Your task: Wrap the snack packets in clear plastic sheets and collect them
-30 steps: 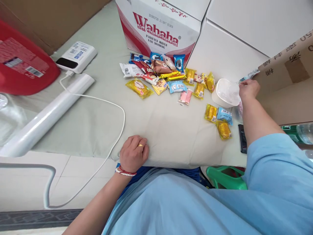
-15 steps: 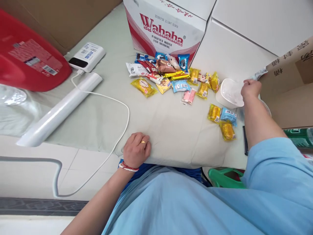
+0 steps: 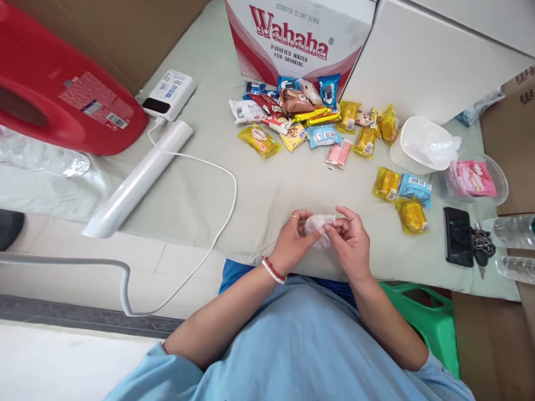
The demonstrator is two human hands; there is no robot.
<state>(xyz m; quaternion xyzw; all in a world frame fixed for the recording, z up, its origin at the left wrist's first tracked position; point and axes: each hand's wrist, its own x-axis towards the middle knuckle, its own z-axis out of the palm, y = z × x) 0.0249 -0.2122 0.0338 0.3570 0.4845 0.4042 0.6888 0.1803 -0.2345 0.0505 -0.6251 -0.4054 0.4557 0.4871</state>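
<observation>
Between both hands, over the front edge of the covered table, is a small crumpled clear plastic bag point(image 3: 320, 227). My left hand point(image 3: 292, 242), with a ring and bead bracelets at the wrist, pinches its left side. My right hand point(image 3: 351, 245) grips its right side between thumb and fingers. To the right stands a white square tub point(image 3: 404, 146) with more clear plastic point(image 3: 438, 146) bunched at its mouth. Yellow-wrapped snacks point(image 3: 413, 216) and a blue packet point(image 3: 416, 189) lie between the tub and my right hand.
Many wrapped snacks point(image 3: 295, 101) are heaped before the Wahaba carton point(image 3: 292, 44). On the left are a red jug point(image 3: 96, 94), a power bank point(image 3: 169, 94) with a white cable point(image 3: 221, 167), and a plastic roll point(image 3: 137, 181). A phone point(image 3: 458, 236) and keys point(image 3: 482, 242) lie right, near a round clear container point(image 3: 501, 186).
My right hand has come back from the white tub to the front, now with the clear plastic bag. My left hand has lifted from the table edge and taken hold of the bag too.
</observation>
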